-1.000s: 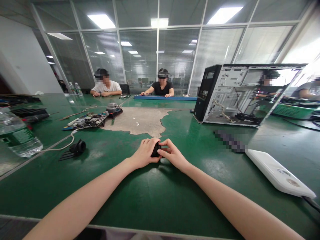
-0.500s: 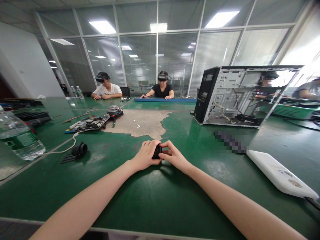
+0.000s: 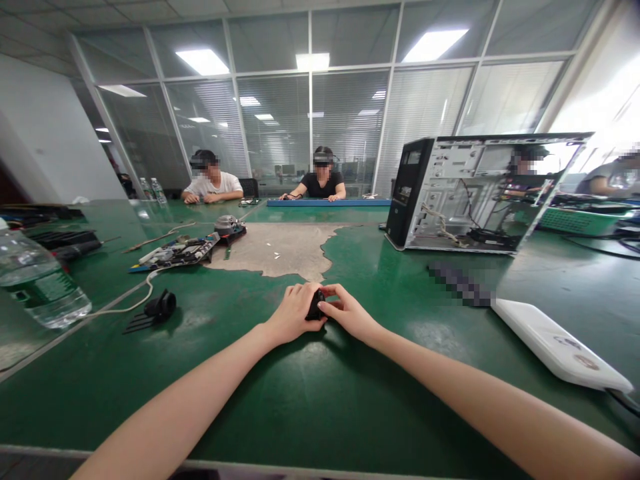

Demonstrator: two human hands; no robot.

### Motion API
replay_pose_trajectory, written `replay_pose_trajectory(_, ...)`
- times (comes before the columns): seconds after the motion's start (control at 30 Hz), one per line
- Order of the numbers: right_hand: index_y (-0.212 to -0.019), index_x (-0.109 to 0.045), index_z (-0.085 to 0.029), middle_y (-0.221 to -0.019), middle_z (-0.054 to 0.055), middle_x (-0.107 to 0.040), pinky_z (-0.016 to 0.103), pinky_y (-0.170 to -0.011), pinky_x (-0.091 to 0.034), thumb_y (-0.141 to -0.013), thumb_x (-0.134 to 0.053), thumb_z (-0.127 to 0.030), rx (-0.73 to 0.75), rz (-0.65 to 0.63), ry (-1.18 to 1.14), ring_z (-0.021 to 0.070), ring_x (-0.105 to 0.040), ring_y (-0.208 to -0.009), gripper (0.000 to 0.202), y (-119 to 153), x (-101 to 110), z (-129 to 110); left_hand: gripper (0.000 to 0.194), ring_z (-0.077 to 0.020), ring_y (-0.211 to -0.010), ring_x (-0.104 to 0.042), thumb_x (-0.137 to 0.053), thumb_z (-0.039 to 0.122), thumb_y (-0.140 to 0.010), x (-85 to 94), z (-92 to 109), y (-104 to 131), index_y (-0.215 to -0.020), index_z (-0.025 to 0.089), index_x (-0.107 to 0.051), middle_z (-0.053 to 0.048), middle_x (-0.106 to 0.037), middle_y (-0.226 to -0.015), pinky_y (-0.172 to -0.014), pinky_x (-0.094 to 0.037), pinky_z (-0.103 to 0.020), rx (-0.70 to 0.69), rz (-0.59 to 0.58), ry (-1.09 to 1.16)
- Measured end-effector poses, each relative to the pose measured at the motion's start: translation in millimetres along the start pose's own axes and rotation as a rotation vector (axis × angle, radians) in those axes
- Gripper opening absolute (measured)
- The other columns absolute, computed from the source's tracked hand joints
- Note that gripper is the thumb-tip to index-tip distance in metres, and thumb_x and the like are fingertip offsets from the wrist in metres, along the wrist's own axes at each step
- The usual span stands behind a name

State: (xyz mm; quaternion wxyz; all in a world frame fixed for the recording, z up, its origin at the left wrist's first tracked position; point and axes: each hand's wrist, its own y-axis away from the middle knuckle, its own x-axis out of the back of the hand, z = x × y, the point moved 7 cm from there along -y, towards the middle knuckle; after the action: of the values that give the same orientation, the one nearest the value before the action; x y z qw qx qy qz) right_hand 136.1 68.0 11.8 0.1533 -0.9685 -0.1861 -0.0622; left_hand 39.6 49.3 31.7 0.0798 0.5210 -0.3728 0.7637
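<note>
A small black plastic part (image 3: pixel 315 308) is held between both hands, just above the green tabletop (image 3: pixel 305 393); its exact kind is hidden by my fingers. My left hand (image 3: pixel 295 310) wraps round it from the left, thumb underneath. From the right, my right hand (image 3: pixel 350 312) pinches its near side with thumb and fingertips. Off to the left lies another black plastic piece (image 3: pixel 161 307) with a round ring and several thin prongs. Beyond it a circuit board (image 3: pixel 175 253) rests on the table, and a grey-topped cooler-like part (image 3: pixel 229 227) sits against its far end.
An opened computer case (image 3: pixel 413 193) stands at the right, with a white power bank (image 3: pixel 560 343) nearer me. A water bottle (image 3: pixel 43 287) leans at the left edge. A green basket (image 3: pixel 580 220) is at far right. People sit across the table, one behind a blue strip (image 3: pixel 327 202).
My right fingers have shifted slightly on the black plastic part, which looks a little turned. The whole view has moved slightly; the things on the table stay put.
</note>
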Motion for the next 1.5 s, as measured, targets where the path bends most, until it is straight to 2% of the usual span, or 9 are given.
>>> replay_pose_trajectory(0.13,-0.093,-0.047,-0.020,-0.089,0.001,-0.053,0.027,-0.065,-0.048,-0.072,-0.054,-0.030,-0.009,-0.041,-0.005,0.0107,-0.055,-0.071,0.024,1.1,-0.9,2.9,0.052,-0.0233,-0.093,-0.044,-0.057,0.034,-0.066,0.3,0.3,0.1,-0.111,0.020,-0.035,-0.006,-0.048,-0.105,-0.080,-0.032,-0.038,0.004,0.002,0.009)
replay_pose_trajectory(0.37,-0.090,-0.045,-0.021,-0.091,0.000,-0.050,0.028,-0.070,-0.046,-0.071,-0.057,-0.026,0.095,-0.078,-0.028,0.0118,-0.054,-0.081,0.023,5.9,-2.1,-4.7,0.054,-0.0237,-0.095,-0.043,-0.058,0.030,-0.064,-1.8,-1.1,-0.1,-0.112,0.020,-0.034,-0.007,-0.047,-0.109,-0.081,-0.032,-0.038,0.005,-0.016,-0.010)
replay_pose_trajectory(0.5,-0.087,-0.045,-0.021,-0.084,-0.001,-0.049,0.027,-0.065,-0.046,-0.073,-0.053,-0.026,0.077,-0.048,-0.009,0.0111,-0.054,-0.075,0.017,5.5,-2.4,-5.9,0.052,-0.0236,-0.094,-0.044,-0.056,0.033,-0.067,-2.4,-1.5,-0.6,-0.112,0.019,-0.034,-0.007,-0.047,-0.107,-0.081,-0.032,-0.038,0.000,-0.011,-0.019)
replay_pose_trajectory(0.67,-0.093,-0.045,-0.021,-0.093,0.002,-0.049,0.030,-0.071,-0.047,-0.073,-0.054,-0.025,0.085,-0.017,0.045,0.0133,-0.053,-0.084,0.023,3.9,-0.7,-5.8,0.052,-0.0236,-0.093,-0.044,-0.056,0.034,-0.067,-3.2,-2.0,-1.1,-0.111,0.019,-0.034,-0.007,-0.048,-0.105,-0.080,-0.032,-0.038,-0.003,-0.009,-0.015)
replay_pose_trajectory(0.8,-0.095,-0.045,-0.020,-0.093,0.003,-0.050,0.031,-0.072,-0.047,-0.073,-0.054,-0.026,0.047,-0.048,0.053,0.0138,-0.054,-0.083,0.025,2.8,-0.1,-1.2,0.051,-0.0234,-0.093,-0.044,-0.055,0.035,-0.068,-2.1,-0.9,-0.9,-0.111,0.019,-0.034,-0.007,-0.047,-0.106,-0.080,-0.032,-0.037,-0.010,-0.019,-0.016)
replay_pose_trajectory(0.93,-0.090,-0.044,-0.020,-0.094,0.001,-0.049,0.029,-0.073,-0.046,-0.070,-0.058,-0.024,0.083,-0.097,-0.008,0.0128,-0.054,-0.083,0.024,3.5,-2.2,-1.9,0.054,-0.0238,-0.094,-0.043,-0.057,0.032,-0.065,-1.6,-0.8,-0.2,-0.112,0.019,-0.033,-0.007,-0.047,-0.108,-0.081,-0.032,-0.037,-0.012,-0.029,-0.034)
replay_pose_trajectory(1.17,-0.088,-0.044,-0.021,-0.086,-0.001,-0.049,0.027,-0.066,-0.047,-0.073,-0.054,-0.027,0.059,-0.062,-0.023,0.0107,-0.054,-0.073,0.019,2.8,-1.6,-0.3,0.054,-0.0241,-0.095,-0.043,-0.056,0.034,-0.067,-2.2,-1.1,-0.6,-0.113,0.019,-0.032,-0.007,-0.046,-0.110,-0.081,-0.032,-0.038,-0.019,-0.021,-0.023)
replay_pose_trajectory(1.37,-0.094,-0.044,-0.021,-0.097,0.003,-0.048,0.030,-0.073,-0.046,-0.070,-0.057,-0.027,0.040,-0.021,-0.005,0.0130,-0.054,-0.083,0.028,1.4,1.3,2.9,0.052,-0.0235,-0.093,-0.042,-0.056,0.031,-0.067,-2.8,-0.5,-0.2,-0.111,0.018,-0.033,-0.008,-0.046,-0.105,-0.083,-0.032,-0.039,-0.027,-0.011,0.019)
replay_pose_trajectory(1.5,-0.097,-0.045,-0.020,-0.097,0.003,-0.050,0.032,-0.073,-0.046,-0.071,-0.056,-0.028,0.004,-0.045,0.001,0.0130,-0.055,-0.079,0.030,1.7,1.2,4.9,0.051,-0.0230,-0.095,-0.041,-0.056,0.029,-0.067,-1.9,0.7,0.3,-0.111,0.017,-0.033,-0.008,-0.044,-0.106,-0.085,-0.032,-0.038,-0.041,0.004,0.069)
